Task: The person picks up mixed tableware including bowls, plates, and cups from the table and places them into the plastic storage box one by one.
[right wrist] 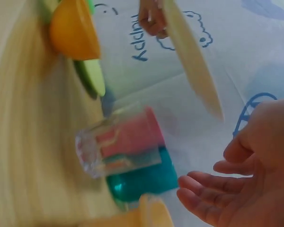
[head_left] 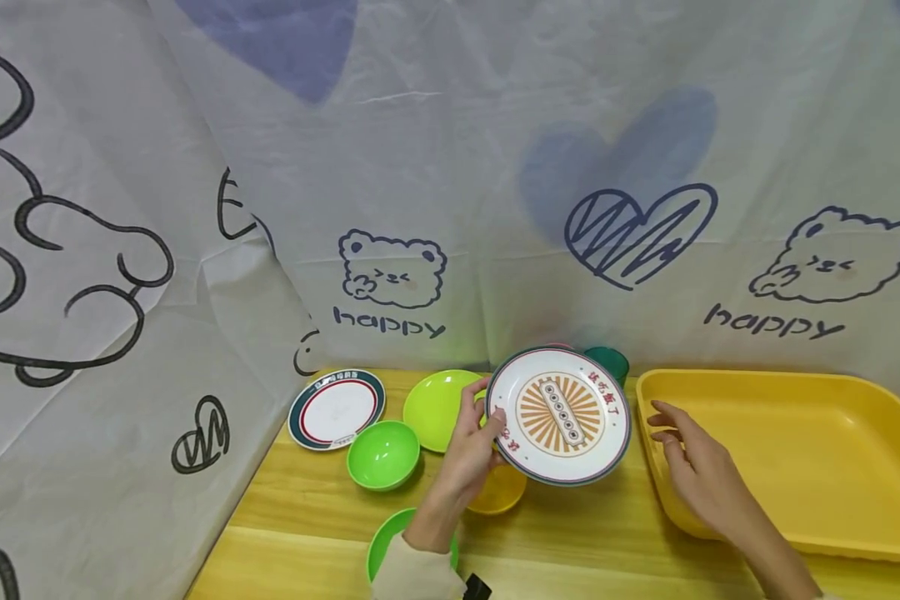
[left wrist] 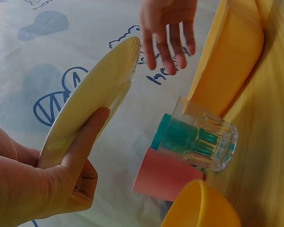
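A white plate (head_left: 558,417) with a dark rim, an orange sunburst print and red characters is held up above the table. My left hand (head_left: 465,446) grips its left edge, thumb on the printed face and fingers behind, as the left wrist view shows from the underside (left wrist: 92,99). To the right of the plate and apart from it, my right hand (head_left: 697,471) holds nothing. Its fingers are loosely extended near the left rim of a yellow tray (head_left: 795,450). In the right wrist view the right hand (right wrist: 246,175) has relaxed fingers, with the plate (right wrist: 194,56) beyond.
At the left stand a dark-rimmed plate (head_left: 337,408), a lime plate (head_left: 435,408), two green bowls (head_left: 382,454) and an orange bowl (head_left: 498,492). Behind the held plate are a teal cup (left wrist: 165,132), a pink cup (left wrist: 163,175) and a clear glass (left wrist: 208,137). A printed cloth hangs behind.
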`<action>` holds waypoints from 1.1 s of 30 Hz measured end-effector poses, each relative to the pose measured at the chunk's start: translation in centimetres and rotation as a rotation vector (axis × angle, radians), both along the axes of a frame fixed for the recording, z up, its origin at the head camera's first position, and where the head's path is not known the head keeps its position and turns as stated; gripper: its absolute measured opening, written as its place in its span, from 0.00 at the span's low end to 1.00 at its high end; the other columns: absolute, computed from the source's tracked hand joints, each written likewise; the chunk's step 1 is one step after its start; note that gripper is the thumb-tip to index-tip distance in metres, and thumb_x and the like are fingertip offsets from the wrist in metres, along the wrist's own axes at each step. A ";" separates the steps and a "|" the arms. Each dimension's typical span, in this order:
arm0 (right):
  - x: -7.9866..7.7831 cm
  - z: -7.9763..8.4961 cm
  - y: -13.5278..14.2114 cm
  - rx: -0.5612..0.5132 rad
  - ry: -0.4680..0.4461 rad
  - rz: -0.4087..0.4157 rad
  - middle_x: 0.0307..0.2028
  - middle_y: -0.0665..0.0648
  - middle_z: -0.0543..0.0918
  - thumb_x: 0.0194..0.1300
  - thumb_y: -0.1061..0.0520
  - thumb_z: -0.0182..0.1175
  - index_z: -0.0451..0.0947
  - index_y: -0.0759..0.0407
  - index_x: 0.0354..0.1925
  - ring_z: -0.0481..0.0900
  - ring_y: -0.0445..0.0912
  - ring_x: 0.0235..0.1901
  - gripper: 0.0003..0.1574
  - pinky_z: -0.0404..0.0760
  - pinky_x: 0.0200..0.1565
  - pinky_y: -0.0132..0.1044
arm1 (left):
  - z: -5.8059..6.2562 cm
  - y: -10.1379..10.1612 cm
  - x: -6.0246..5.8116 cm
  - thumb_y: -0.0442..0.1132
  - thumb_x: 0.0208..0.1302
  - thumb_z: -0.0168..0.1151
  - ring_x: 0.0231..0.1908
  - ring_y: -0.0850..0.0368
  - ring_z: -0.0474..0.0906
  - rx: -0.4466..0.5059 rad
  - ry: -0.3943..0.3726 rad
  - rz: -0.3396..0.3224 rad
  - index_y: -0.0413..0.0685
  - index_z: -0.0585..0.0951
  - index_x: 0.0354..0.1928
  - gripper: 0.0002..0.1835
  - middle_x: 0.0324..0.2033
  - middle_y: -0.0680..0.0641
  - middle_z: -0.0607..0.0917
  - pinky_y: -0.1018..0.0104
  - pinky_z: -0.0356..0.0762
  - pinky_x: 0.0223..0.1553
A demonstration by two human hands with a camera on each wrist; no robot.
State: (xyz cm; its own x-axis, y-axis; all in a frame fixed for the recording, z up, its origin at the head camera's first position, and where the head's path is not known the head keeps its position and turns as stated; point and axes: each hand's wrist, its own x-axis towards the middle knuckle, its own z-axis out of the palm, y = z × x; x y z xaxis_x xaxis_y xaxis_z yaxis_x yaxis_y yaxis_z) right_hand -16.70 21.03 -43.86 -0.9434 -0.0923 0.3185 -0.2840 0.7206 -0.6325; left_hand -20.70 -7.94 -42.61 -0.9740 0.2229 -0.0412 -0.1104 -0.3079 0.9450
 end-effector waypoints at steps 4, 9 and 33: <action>-0.6 1.1 -0.9 -0.098 -0.115 0.017 0.60 0.69 0.78 0.83 0.56 0.43 0.60 0.68 0.74 0.81 0.61 0.55 0.29 0.84 0.52 0.53 | -0.1 0.3 0.1 0.32 0.82 0.40 0.33 0.55 0.81 -0.007 0.008 -0.020 0.56 0.59 0.74 0.23 0.60 0.39 0.71 0.68 0.84 0.26; -1.3 1.8 -1.9 -0.149 -0.206 0.022 0.61 0.70 0.76 0.81 0.45 0.51 0.57 0.67 0.76 0.78 0.63 0.56 0.39 0.84 0.53 0.52 | -0.3 0.7 0.2 0.31 0.82 0.40 0.36 0.54 0.81 -0.002 0.022 -0.051 0.55 0.58 0.74 0.24 0.60 0.39 0.71 0.67 0.85 0.26; -0.6 2.1 -0.1 -0.432 -0.353 0.066 0.62 0.77 0.73 0.80 0.60 0.52 0.50 0.61 0.79 0.84 0.51 0.33 0.38 0.88 0.29 0.42 | -0.9 1.9 0.7 0.28 0.77 0.48 0.37 0.55 0.79 -0.169 0.044 -0.139 0.51 0.59 0.76 0.29 0.61 0.41 0.73 0.67 0.81 0.29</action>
